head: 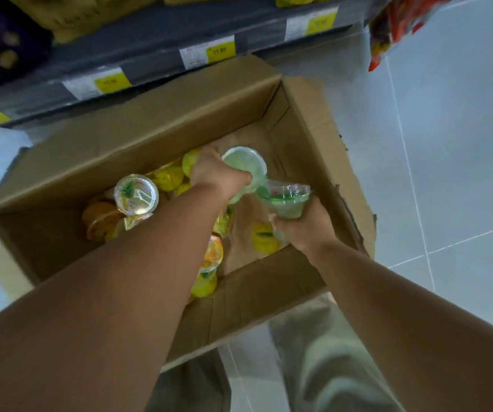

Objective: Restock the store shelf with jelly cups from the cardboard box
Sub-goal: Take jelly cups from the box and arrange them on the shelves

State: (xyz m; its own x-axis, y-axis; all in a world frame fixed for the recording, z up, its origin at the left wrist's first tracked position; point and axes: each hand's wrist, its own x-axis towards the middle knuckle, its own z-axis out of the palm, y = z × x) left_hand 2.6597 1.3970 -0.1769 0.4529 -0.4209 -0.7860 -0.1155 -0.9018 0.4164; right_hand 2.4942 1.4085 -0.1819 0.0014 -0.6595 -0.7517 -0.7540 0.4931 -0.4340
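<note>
An open cardboard box (156, 129) stands on the pale tiled floor (462, 144), just in front of the store shelf (156, 55). Both hands reach down into it. The left hand (217, 173) has its fingers curled round a pale green jelly cup (245, 166), tilted so that its round end faces the camera. The right hand (304, 228), near the box's right wall, grips a second green jelly cup (288, 200) from below, lid upward. The two cups appear to meet edge to edge between the hands.

More cups lie loose in the left and near parts of the box: a clear-lidded cup (136, 194) at the left, yellow cups (169, 178) beside the left hand, and an orange cup (101, 220) at the near left. Yellow price tags (221, 50) run along the shelf's front edge. A red and orange snack bag (396, 28) hangs at the far right. The person's light trousers (322, 352) show below the box.
</note>
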